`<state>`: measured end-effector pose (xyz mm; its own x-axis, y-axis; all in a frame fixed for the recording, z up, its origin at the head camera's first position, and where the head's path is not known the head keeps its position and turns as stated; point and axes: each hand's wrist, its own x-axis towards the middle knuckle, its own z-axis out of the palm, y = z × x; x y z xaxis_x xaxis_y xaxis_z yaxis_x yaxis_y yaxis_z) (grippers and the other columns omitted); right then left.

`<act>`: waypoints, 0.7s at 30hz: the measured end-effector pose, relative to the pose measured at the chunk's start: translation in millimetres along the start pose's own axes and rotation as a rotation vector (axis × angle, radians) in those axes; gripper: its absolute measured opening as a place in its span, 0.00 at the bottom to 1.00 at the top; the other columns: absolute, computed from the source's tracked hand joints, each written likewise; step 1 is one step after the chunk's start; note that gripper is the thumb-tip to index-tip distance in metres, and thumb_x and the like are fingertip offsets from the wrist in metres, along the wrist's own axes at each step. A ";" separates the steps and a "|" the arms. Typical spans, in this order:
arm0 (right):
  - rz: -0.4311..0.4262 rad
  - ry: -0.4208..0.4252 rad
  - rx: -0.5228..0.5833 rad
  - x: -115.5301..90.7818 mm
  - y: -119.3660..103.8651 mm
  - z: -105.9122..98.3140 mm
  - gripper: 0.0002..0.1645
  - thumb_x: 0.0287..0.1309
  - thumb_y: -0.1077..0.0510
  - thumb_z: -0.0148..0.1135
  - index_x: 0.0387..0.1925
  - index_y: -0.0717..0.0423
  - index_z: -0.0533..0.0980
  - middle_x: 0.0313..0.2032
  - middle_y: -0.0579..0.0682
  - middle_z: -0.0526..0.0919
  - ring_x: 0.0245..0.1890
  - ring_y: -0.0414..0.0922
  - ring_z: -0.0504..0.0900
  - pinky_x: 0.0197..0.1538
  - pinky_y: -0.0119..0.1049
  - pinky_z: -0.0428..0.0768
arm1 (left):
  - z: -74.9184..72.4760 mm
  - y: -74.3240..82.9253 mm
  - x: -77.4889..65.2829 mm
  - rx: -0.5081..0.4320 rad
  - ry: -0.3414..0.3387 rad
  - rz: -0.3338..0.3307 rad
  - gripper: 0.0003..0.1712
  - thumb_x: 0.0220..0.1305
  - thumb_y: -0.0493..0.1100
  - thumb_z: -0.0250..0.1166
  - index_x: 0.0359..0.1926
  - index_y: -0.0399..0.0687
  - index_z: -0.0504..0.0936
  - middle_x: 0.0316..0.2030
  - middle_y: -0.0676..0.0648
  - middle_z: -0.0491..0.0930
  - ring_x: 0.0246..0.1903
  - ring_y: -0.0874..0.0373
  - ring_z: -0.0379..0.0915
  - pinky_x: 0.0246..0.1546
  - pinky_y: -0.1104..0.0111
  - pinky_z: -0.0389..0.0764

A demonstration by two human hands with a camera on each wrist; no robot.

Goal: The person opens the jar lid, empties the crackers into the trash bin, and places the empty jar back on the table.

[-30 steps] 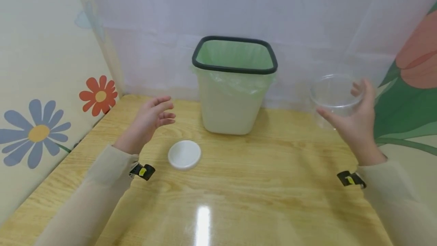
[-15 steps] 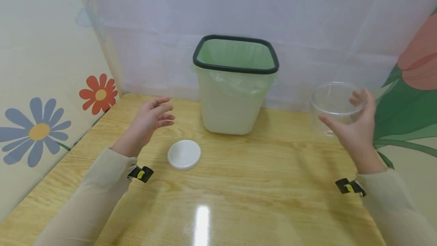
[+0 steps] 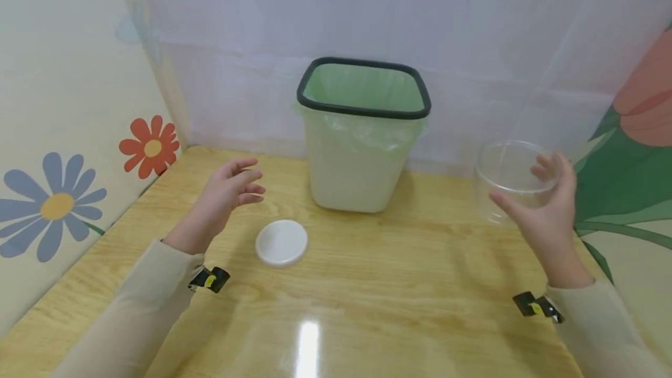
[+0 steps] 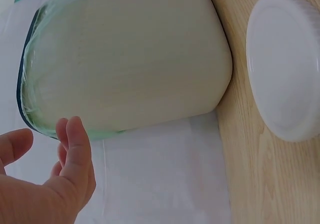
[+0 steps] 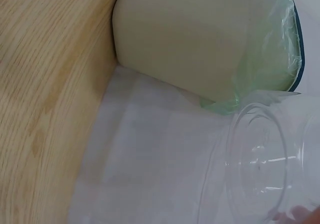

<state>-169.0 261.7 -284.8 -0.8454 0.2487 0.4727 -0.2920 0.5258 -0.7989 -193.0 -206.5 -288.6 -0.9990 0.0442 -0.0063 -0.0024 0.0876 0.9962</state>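
Observation:
My right hand [image 3: 551, 203] grips a clear plastic jar [image 3: 517, 182] by its side, thumb at the near side and fingers round the far right. The jar is upright with its open rim up. In the right wrist view the jar's round base [image 5: 257, 159] stands apart from the tabletop, so it is held in the air. My left hand [image 3: 223, 197] hovers over the left of the table, fingers loosely bent, nothing in them. Below and right of it a round white lid [image 3: 282, 242] with a ridged edge lies flat on the table.
A pale waste bin [image 3: 357, 162] with a black rim and a green bag liner stands at the back middle of the wooden table [image 3: 388, 296]. White cloth [image 3: 236, 92] hangs behind it. Flower-patterned panels flank both sides.
My right hand has lowered the jar toward the table. The left hand has drifted slightly down and left, still holding nothing. Lid and bin stay where they were.

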 end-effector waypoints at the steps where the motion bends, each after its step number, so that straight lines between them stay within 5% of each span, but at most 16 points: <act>1: -0.006 0.005 0.004 -1.2 -0.1 -0.1 0.62 0.49 0.63 0.74 0.75 0.42 0.44 0.70 0.47 0.58 0.66 0.40 0.59 0.71 0.38 0.54 | 0.0 0.1 -0.6 0.004 0.002 0.002 0.34 0.74 0.44 0.52 0.71 0.31 0.52 0.53 0.43 0.64 0.33 0.65 0.75 0.40 0.74 0.80; 11: -0.001 -0.023 0.105 -12.4 3.9 3.2 0.59 0.49 0.72 0.70 0.73 0.46 0.46 0.67 0.45 0.60 0.64 0.42 0.62 0.68 0.34 0.60 | 1.2 -2.6 -7.3 0.058 0.017 0.009 0.32 0.75 0.43 0.51 0.71 0.31 0.53 0.56 0.38 0.64 0.35 0.66 0.74 0.41 0.75 0.80; 17: -0.019 -0.053 0.115 -23.6 13.3 9.6 0.62 0.48 0.73 0.71 0.74 0.47 0.43 0.69 0.47 0.59 0.64 0.42 0.62 0.56 0.21 0.69 | 1.8 -5.5 -9.4 0.048 0.021 0.036 0.31 0.74 0.40 0.52 0.69 0.28 0.54 0.50 0.41 0.67 0.33 0.66 0.75 0.38 0.74 0.80; 21: -0.050 -0.060 0.197 -32.4 19.1 15.6 0.64 0.42 0.78 0.70 0.74 0.49 0.45 0.68 0.48 0.60 0.64 0.44 0.62 0.57 0.22 0.68 | 0.0 -7.7 -10.1 0.063 0.024 0.043 0.30 0.74 0.41 0.52 0.68 0.28 0.55 0.46 0.45 0.68 0.32 0.66 0.75 0.38 0.74 0.80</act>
<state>-154.1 251.0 -321.2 -0.8508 0.1743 0.4957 -0.4115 0.3658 -0.8348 -182.9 -207.6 -296.3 -0.9989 0.0259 0.0390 0.0425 0.1488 0.9880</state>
